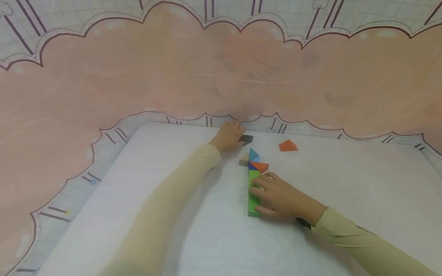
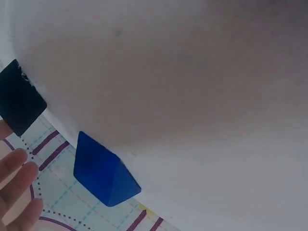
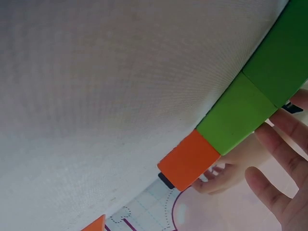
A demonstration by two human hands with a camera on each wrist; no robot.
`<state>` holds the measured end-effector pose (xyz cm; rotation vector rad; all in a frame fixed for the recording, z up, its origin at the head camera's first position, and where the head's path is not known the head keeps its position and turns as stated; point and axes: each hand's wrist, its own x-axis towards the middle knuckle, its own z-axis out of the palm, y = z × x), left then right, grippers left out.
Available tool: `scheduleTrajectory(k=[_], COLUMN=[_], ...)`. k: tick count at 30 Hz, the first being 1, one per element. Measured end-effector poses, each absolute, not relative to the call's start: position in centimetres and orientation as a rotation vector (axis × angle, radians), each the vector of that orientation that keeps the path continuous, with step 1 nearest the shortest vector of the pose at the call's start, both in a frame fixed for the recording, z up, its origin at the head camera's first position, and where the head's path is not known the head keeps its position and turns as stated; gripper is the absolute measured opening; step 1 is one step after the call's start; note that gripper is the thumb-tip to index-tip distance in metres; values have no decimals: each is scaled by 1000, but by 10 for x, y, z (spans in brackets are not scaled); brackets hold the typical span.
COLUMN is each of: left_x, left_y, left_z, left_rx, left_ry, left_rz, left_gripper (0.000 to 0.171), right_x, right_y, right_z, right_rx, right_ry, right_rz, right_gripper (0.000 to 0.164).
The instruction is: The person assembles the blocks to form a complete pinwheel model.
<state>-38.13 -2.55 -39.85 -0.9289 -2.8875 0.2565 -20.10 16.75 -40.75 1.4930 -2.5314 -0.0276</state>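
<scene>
At the back of the table, my left hand (image 1: 229,136) has its thumb and index finger around a black block (image 1: 247,140). A fingertip meets this block in the left wrist view, where the thumb is hidden. A blue prism-shaped block (image 2: 106,171) stands beside that hand. My right hand (image 1: 279,196) rests over a long green piece (image 1: 253,202), fingertips on its top and thumb near its near end. Seen from the right wrist, it is a light green block (image 3: 238,113) and a darker green block (image 3: 279,53) in line, with an orange block (image 3: 189,160) beyond.
Past the green piece, a teal triangle (image 1: 253,154), an orange triangle (image 1: 260,167) and a wooden-coloured block (image 1: 244,161) lie close together. A separate orange block (image 1: 288,145) sits farther back. Patterned cloth (image 1: 224,80) rises behind the white table (image 1: 191,132).
</scene>
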Motion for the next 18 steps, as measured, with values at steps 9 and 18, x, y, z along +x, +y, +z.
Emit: scheduleTrajectory(k=[9,18], left_x=[-379,-380], left_y=[-28,-24], left_z=[-400,-401], left_rx=[-854,-866], left_ry=[-2918,-2938], left_rz=[224,161], left_gripper=[57,50], right_x=[-200,-201], right_y=[167,168], right_z=[-406,-408], right_rx=[1498,1502], right_ry=[-2514,-2490], right_rz=[-30,-32], right_gripper=[36,36])
